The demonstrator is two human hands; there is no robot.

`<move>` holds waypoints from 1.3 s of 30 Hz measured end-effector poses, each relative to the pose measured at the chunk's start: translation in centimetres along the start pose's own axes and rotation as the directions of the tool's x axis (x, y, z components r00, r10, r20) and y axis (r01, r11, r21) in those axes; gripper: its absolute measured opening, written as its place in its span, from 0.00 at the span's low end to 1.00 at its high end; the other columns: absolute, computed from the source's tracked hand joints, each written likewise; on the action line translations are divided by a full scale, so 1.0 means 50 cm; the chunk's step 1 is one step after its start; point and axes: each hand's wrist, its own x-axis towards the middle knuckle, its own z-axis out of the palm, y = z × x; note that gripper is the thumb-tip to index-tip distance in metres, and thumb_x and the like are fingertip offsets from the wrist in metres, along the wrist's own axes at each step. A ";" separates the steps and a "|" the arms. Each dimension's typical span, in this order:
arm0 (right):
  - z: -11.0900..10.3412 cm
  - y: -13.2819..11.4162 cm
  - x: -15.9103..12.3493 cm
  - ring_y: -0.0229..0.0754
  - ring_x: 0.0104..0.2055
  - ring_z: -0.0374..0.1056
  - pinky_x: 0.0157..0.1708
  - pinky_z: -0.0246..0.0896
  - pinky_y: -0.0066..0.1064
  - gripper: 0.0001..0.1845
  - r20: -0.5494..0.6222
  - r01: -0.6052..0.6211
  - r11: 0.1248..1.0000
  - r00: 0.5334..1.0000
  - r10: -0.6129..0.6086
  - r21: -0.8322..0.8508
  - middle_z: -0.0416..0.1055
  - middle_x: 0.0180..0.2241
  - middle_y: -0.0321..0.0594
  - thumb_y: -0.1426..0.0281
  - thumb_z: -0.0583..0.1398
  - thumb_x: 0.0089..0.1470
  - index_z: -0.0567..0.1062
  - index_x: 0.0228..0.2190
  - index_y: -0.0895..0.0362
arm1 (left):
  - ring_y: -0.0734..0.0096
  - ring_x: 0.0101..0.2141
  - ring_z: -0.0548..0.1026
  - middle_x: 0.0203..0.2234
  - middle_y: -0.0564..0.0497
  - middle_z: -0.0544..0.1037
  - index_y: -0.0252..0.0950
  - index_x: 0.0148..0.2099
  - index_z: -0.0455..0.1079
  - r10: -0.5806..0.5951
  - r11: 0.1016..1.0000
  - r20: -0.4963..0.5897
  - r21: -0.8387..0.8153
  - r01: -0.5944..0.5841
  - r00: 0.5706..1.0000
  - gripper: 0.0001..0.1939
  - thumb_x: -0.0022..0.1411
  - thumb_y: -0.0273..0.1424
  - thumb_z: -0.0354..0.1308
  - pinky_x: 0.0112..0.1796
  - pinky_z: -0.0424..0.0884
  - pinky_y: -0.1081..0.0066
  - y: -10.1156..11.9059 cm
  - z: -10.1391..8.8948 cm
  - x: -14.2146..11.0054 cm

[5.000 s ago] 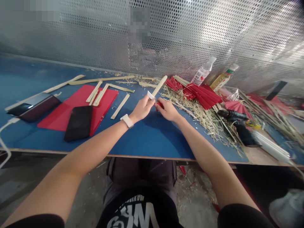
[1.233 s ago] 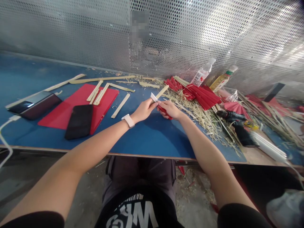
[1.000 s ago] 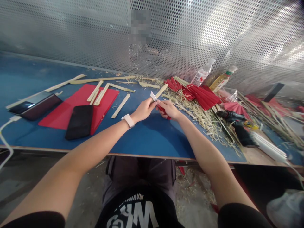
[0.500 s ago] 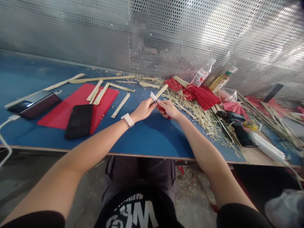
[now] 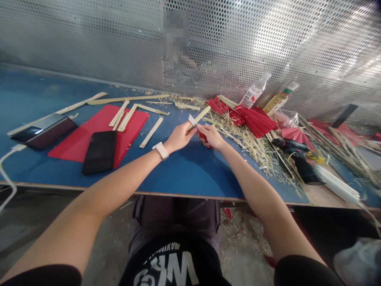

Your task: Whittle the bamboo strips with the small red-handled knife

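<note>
My left hand (image 5: pixel 179 136) is closed round a pale bamboo strip (image 5: pixel 203 114), whose free end points up and to the right. In my right hand (image 5: pixel 212 136) is a red-handled utility knife (image 5: pixel 192 119); its blade lies across the strip close to my left fingertips. Both hands meet over the middle of the blue table, thumbs almost touching. My palms hide the strip's lower end and most of the knife's handle. A loose bamboo strip (image 5: pixel 151 132) lies flat to the left of my left hand.
On the left are a red sheet (image 5: pixel 71 143), a black phone (image 5: pixel 99 153) and a second device (image 5: pixel 44 131) with a white cable. Shavings (image 5: pixel 253 147), red folded fans (image 5: pixel 257 121), two bottles (image 5: pixel 278 101) and a cordless drill (image 5: pixel 300 159) are on the right. Perforated metal (image 5: pixel 119 47) stands behind.
Since five seconds ago the strip has tilted further right, with its tip lower, and my hands have shifted slightly right. Over the last second, my hands and the knife hardly move.
</note>
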 end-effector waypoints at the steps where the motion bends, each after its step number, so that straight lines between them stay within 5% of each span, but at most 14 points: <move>1: 0.000 0.000 0.000 0.31 0.14 0.48 0.11 0.47 0.21 0.32 -0.004 0.004 1.000 1.000 -0.004 -0.002 0.58 0.18 0.28 0.42 0.64 0.77 0.70 0.29 0.52 | 0.64 0.27 0.74 0.29 0.50 0.78 0.41 0.48 0.72 0.001 1.000 -0.003 0.007 -0.001 1.000 0.14 0.84 0.45 0.57 0.32 0.64 0.63 0.000 -0.001 0.000; 15: 0.006 0.008 0.006 0.31 0.16 0.46 0.12 0.48 0.23 0.33 -0.045 0.058 0.998 0.997 -0.057 0.020 0.56 0.18 0.27 0.40 0.64 0.76 0.69 0.30 0.51 | 0.64 0.31 0.77 0.30 0.50 0.78 0.40 0.43 0.69 -0.005 0.997 -0.069 0.074 0.010 0.998 0.11 0.82 0.37 0.60 0.35 0.65 0.66 0.015 -0.002 -0.001; 22: 0.014 0.010 0.007 0.32 0.17 0.45 0.13 0.45 0.25 0.36 -0.076 0.095 0.995 0.993 -0.093 0.025 0.55 0.19 0.27 0.34 0.64 0.73 0.68 0.30 0.50 | 0.67 0.27 0.70 0.26 0.53 0.71 0.42 0.36 0.62 0.003 0.995 -0.132 0.101 0.011 0.991 0.17 0.80 0.35 0.62 0.32 0.61 0.65 0.017 0.002 0.002; 30: 0.025 0.002 0.005 0.32 0.17 0.46 0.13 0.42 0.28 0.41 -0.114 0.117 0.993 0.987 -0.113 0.027 0.56 0.18 0.27 0.27 0.65 0.66 0.68 0.28 0.50 | 0.68 0.25 0.67 0.23 0.55 0.67 0.43 0.33 0.57 -0.034 0.991 -0.208 0.120 0.060 0.978 0.24 0.80 0.38 0.66 0.31 0.59 0.64 0.026 0.007 0.000; 39: 0.036 -0.004 0.001 0.33 0.17 0.46 0.14 0.42 0.28 0.38 -0.167 0.116 0.991 0.980 -0.103 0.065 0.56 0.19 0.27 0.30 0.65 0.68 0.67 0.30 0.49 | 0.67 0.26 0.69 0.24 0.54 0.70 0.42 0.33 0.60 -0.074 0.979 -0.244 0.167 0.117 0.967 0.24 0.80 0.40 0.66 0.32 0.58 0.64 0.046 0.007 -0.001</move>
